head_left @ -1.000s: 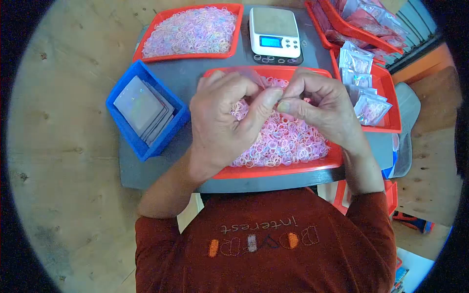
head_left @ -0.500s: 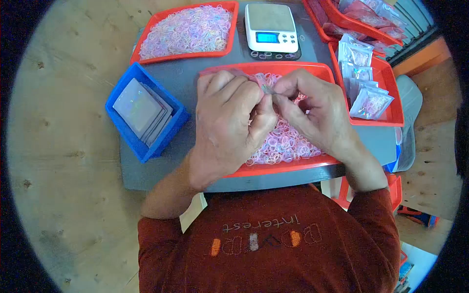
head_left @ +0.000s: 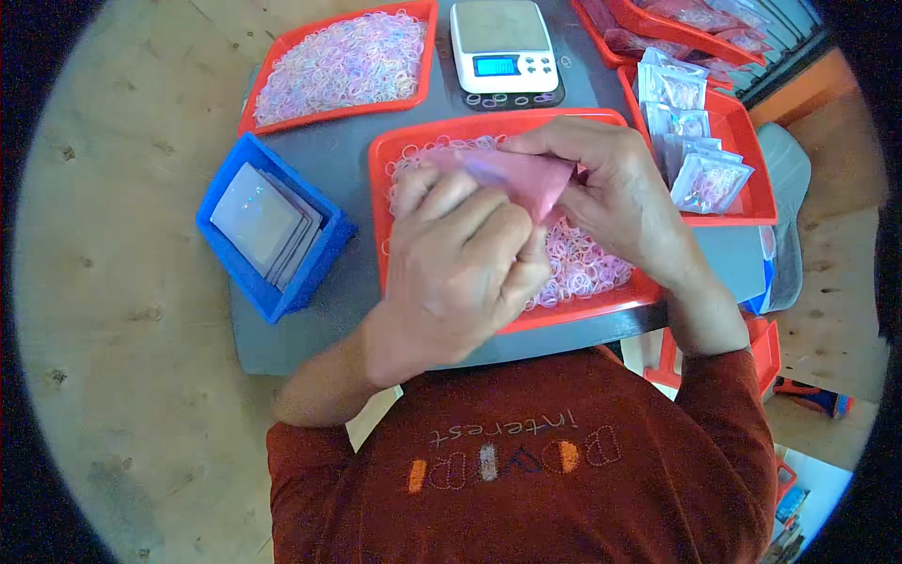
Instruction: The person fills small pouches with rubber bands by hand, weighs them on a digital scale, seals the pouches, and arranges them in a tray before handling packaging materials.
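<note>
A pink plastic bag is stretched between my two hands, over a red tray heaped with small pink and white rubber bands. My right hand pinches the bag's right end between thumb and fingers. Curled with the knuckles up and slightly blurred, my left hand is closed at the bag's near left side. Its fingertips are hidden behind the hand. What the bag contains cannot be made out.
A second red tray of pale bands stands at back left, beside a digital scale. To the left, a blue box holds flat packets. Filled clear sachets lie in the right-hand red tray, below trays with pink bags.
The pink bag, mostly hidden behind my left hand before, is now spread out between both hands. My left hand has dropped slightly and my hands have separated a little. The view has shifted slightly.
</note>
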`<state>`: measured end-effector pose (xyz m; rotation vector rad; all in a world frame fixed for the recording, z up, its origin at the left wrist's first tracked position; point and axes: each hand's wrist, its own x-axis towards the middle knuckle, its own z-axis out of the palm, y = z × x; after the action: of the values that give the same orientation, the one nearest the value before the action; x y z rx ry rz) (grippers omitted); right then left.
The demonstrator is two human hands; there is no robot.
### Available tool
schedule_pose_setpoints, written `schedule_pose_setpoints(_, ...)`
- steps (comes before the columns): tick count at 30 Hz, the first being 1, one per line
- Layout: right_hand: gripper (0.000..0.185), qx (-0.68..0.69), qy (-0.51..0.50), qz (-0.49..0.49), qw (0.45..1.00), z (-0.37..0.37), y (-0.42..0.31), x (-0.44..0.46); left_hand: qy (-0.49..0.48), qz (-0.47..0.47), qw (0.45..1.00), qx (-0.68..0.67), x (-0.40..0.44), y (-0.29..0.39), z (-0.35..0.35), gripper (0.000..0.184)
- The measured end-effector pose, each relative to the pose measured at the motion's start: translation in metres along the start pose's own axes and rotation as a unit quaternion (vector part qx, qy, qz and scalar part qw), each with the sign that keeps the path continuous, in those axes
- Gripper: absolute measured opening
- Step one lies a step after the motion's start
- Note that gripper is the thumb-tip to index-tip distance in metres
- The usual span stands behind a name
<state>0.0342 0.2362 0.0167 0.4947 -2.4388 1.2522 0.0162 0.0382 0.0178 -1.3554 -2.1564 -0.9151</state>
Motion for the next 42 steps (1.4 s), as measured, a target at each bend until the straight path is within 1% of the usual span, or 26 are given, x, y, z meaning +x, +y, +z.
schedule_pose_setpoints(1, 0.021, -0.001, -0.011, 0.03, 0.999, -0.003, -0.004, 0.0, -0.015, -0.004, 1.0, 0.009, 0.0, -0.001, -0.002, 0.025)
schedule_pose_setpoints(4, 0.018, 0.006, -0.037, 0.11, 0.993, -0.009, -0.008, -0.001, 0.109, -0.027, 0.994, -0.002, 0.003, -0.01, 0.002, 0.056)
schedule_pose_setpoints(6, 0.02, 0.021, -0.051, 0.149, 0.987, -0.011, -0.007, -0.003, 0.083, -0.036, 0.996, 0.027, 0.006, -0.01, -0.002, 0.08)
schedule_pose_setpoints(8, 0.021, 0.033, -0.056, 0.149, 0.987, -0.008, -0.008, -0.006, 0.052, -0.044, 0.997, 0.045, 0.007, -0.01, -0.002, 0.094)
schedule_pose_setpoints(9, 0.022, 0.038, -0.058, 0.149, 0.986, -0.007, -0.008, -0.007, 0.032, -0.048, 0.997, 0.048, 0.007, -0.009, 0.001, 0.096)
schedule_pose_setpoints(11, 0.021, 0.066, -0.066, 0.095, 0.991, -0.005, -0.005, -0.007, 0.015, -0.047, 0.998, 0.045, 0.005, -0.012, 0.006, 0.097)
schedule_pose_setpoints(13, 0.022, 0.097, -0.059, 0.069, 0.991, -0.004, -0.004, -0.006, 0.017, -0.035, 0.999, 0.03, 0.005, -0.016, 0.011, 0.096)
schedule_pose_setpoints(15, 0.023, 0.13, -0.04, 0.07, 0.988, -0.008, -0.007, -0.003, 0.017, -0.044, 0.999, 0.025, 0.005, -0.02, 0.011, 0.092)
schedule_pose_setpoints(16, 0.024, 0.161, -0.029, 0.108, 0.981, -0.015, -0.011, 0.0, 0.018, -0.049, 0.998, 0.021, 0.005, -0.022, 0.01, 0.091)
schedule_pose_setpoints(18, 0.026, 0.22, -0.008, 0.184, 0.958, -0.031, -0.015, 0.007, -0.005, -0.106, 0.994, 0.015, 0.006, -0.023, 0.005, 0.089)
schedule_pose_setpoints(19, 0.028, 0.115, -0.029, 0.17, 0.978, -0.038, -0.006, 0.008, -0.015, -0.134, 0.991, 0.013, 0.006, -0.026, 0.002, 0.088)
schedule_pose_setpoints(20, 0.031, 0.008, -0.049, 0.155, 0.987, -0.047, 0.007, 0.006, 0.033, -0.124, 0.992, -0.019, 0.006, -0.035, 0.003, 0.092)
schedule_pose_setpoints(21, 0.033, -0.1, -0.069, 0.137, 0.983, -0.052, 0.013, 0.006, 0.037, -0.12, 0.992, -0.007, 0.007, -0.037, 0.002, 0.094)
schedule_pose_setpoints(22, 0.04, -0.106, -0.092, 0.178, 0.974, -0.055, 0.007, 0.007, 0.04, -0.116, 0.992, 0.004, 0.007, -0.038, 0.002, 0.096)
schedule_pose_setpoints(23, 0.043, -0.172, -0.13, 0.142, 0.966, -0.055, 0.014, 0.003, 0.043, -0.112, 0.993, 0.016, 0.007, -0.039, 0.001, 0.098)
schedule_pose_setpoints(25, 0.05, -0.298, -0.204, 0.069, 0.93, -0.054, 0.036, -0.008, 0.027, -0.111, 0.993, 0.031, 0.007, -0.039, -0.001, 0.099)
schedule_pose_setpoints(28, 0.057, -0.27, -0.256, 0.057, 0.926, -0.044, 0.033, -0.012, 0.007, -0.098, 0.994, 0.047, 0.006, -0.041, -0.003, 0.098)
schedule_pose_setpoints(31, 0.068, -0.244, -0.305, 0.104, 0.915, -0.035, 0.009, -0.009, -0.008, -0.094, 0.994, 0.049, 0.006, -0.043, -0.003, 0.095)
schedule_pose_setpoints(32, 0.065, -0.224, -0.305, 0.082, 0.922, -0.03, 0.006, -0.009, -0.013, -0.095, 0.994, 0.048, 0.005, -0.043, -0.003, 0.094)
schedule_pose_setpoints(34, 0.057, -0.181, -0.304, 0.04, 0.935, -0.021, 0.007, -0.011, -0.029, -0.109, 0.993, 0.046, 0.005, -0.042, -0.005, 0.101)
schedule_pose_setpoints(37, 0.038, -0.14, -0.247, -0.077, 0.956, -0.008, 0.027, -0.012, -0.054, -0.136, 0.989, 0.028, 0.005, -0.04, -0.008, 0.107)
schedule_pose_setpoints(40, 0.022, -0.143, -0.24, 0.009, 0.96, -0.026, 0.024, -0.004, -0.071, -0.146, 0.986, 0.024, 0.003, -0.04, -0.007, 0.107)
schedule_pose_setpoints(42, 0.018, -0.092, -0.166, 0.043, 0.981, -0.038, 0.014, 0.001, -0.079, -0.152, 0.985, 0.021, 0.001, -0.041, -0.005, 0.106)
